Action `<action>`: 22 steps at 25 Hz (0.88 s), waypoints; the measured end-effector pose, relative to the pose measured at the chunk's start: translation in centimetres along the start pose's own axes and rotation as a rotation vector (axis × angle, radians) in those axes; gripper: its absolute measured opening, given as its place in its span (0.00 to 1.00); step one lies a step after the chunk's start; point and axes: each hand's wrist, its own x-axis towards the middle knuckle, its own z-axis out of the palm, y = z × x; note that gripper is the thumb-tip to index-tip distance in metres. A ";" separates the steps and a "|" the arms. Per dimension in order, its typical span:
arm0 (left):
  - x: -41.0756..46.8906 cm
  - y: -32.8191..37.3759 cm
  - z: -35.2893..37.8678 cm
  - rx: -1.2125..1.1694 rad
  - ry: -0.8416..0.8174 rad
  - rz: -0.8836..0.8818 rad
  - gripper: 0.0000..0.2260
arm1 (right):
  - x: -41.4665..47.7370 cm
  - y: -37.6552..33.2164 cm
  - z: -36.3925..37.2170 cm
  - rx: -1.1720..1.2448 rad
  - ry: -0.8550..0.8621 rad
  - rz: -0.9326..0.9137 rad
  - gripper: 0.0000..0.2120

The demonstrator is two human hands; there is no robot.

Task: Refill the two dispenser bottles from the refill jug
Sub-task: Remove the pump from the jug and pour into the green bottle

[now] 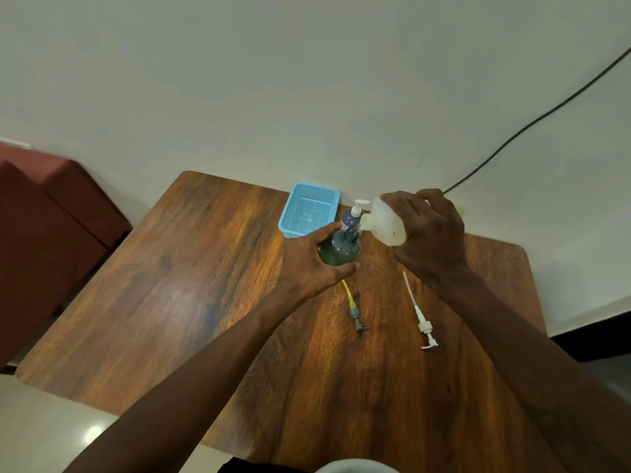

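Refill jug (384, 221) tipped, spout right over neck of green bottle (339, 249) mid-table; right hand (428, 230) clamped on jug, left hand (309, 264) wrapped round bottle. Pour slow, hold spout centred, bottle steady. Purple bottle (351, 216) just behind, two pumps (355, 307) lying loose nearby on table (205, 302)

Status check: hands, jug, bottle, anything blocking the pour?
Left hand steadies dark bottle, pump off. Right hand tips refill jug, spout at bottle neck. Two pumps lie on table, nearer the person, outside the pour path.
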 end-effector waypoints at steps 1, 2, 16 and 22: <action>0.0 0.0 0.0 -0.002 -0.003 -0.004 0.32 | 0.0 0.0 0.0 -0.003 0.001 -0.001 0.38; 0.0 0.1 0.1 -0.002 -0.007 -0.005 0.32 | 0.0 0.1 0.0 -0.007 0.001 -0.002 0.38; -0.1 -0.4 0.1 0.013 -0.020 -0.021 0.35 | 0.0 0.1 0.1 -0.003 0.004 -0.009 0.38; -0.2 -0.2 0.0 0.032 -0.017 -0.015 0.35 | 0.0 0.1 0.2 0.003 -0.007 -0.014 0.38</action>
